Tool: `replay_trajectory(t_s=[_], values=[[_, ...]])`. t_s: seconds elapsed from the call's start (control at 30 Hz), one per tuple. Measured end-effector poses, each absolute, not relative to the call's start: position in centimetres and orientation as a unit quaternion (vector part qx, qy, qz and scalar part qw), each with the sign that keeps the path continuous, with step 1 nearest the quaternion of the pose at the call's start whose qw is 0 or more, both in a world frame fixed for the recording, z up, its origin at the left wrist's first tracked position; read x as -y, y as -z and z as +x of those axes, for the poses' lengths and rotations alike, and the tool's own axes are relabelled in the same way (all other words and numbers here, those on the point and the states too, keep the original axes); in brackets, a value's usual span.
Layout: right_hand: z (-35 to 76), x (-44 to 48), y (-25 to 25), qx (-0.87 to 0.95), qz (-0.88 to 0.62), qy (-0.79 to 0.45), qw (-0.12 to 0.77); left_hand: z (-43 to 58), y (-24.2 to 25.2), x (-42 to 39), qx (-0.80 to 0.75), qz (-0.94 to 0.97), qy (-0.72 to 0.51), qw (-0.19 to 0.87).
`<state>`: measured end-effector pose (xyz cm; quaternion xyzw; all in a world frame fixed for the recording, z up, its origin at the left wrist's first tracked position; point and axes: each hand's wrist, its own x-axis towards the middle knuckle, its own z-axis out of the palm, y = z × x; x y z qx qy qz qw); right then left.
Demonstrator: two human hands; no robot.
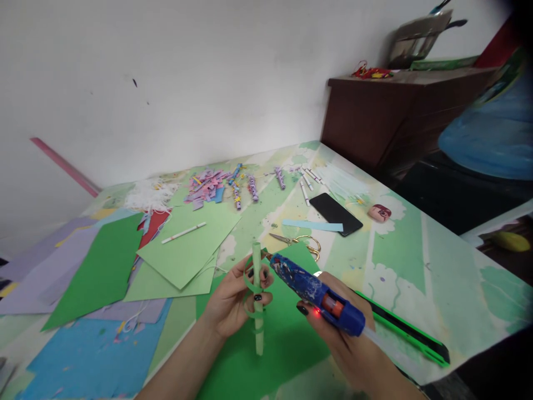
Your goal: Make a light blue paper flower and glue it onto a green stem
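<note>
Between the fingers of my left hand point(233, 300) stands a pale green paper tube point(259, 328), nearly upright, with a darker green paper strip point(249, 284) curling around it. My right hand point(339, 328) is closed around a blue, paint-worn hot glue gun point(306, 283) with a lit red light. The gun's nozzle points left and sits close to the tube's upper part; whether it touches is hard to tell. A clear glue stick point(385, 345) sticks out of the gun's back. Under both hands lies a dark green paper sheet point(275, 361).
Gold-handled scissors point(297, 240), a black phone point(335, 213) and a light blue strip point(312, 225) lie beyond my hands. A green utility knife point(408, 328) lies right. Coloured sheets point(91, 266) spread left. Paper scraps point(204, 188) and decorated tubes point(252, 189) lie near the wall.
</note>
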<state>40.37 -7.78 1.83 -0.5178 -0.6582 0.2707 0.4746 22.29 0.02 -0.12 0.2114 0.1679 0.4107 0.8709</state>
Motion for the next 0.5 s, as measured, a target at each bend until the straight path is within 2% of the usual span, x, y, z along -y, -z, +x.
replay_trajectory(t_s=[0.5], values=[[40.37,8.01,-1.73,0.680,-0.507,-0.211,0.486,22.24,-0.05,0.21,-0.189,0.209,-0.412,0.866]])
